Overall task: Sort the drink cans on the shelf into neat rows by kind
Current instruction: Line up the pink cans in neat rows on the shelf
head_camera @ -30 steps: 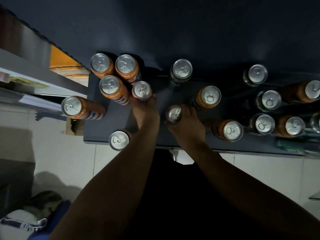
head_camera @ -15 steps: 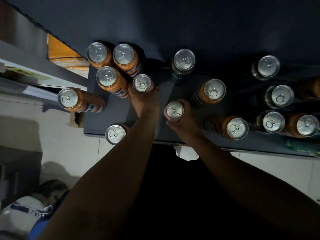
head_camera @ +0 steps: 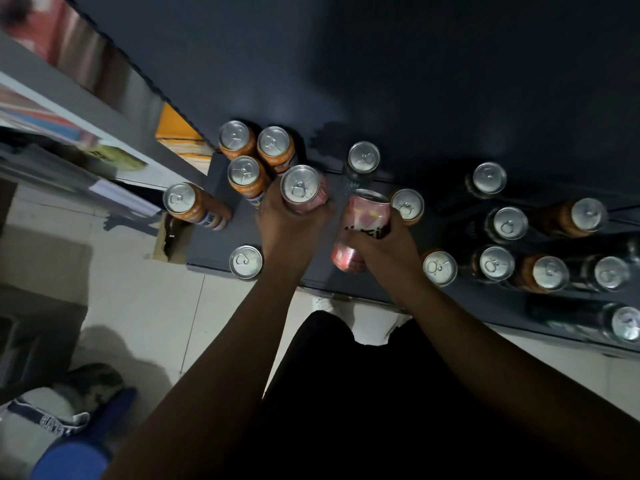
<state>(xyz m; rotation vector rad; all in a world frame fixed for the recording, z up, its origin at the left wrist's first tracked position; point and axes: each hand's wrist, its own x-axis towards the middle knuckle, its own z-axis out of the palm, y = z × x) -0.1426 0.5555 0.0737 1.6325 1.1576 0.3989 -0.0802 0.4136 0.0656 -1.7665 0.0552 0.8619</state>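
Gripping the upright pink can (head_camera: 300, 188) in the curled fingers (head_camera: 323, 207) of the left hand (head_camera: 291, 233), and the tilted pink can (head_camera: 363, 216) in those of the right hand (head_camera: 384, 251), both toward the left end of the shelf (head_camera: 214, 247). Probably smooth, thin-walled, weighty if full; taking mid-body, squeezing gently.

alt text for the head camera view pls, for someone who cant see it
Seen from above, the left hand grips an upright pink can and the right hand grips a tilted pink can over a dark shelf. A cluster of orange cans stands at the shelf's left end; dark cans and more orange ones stand mixed at the right.
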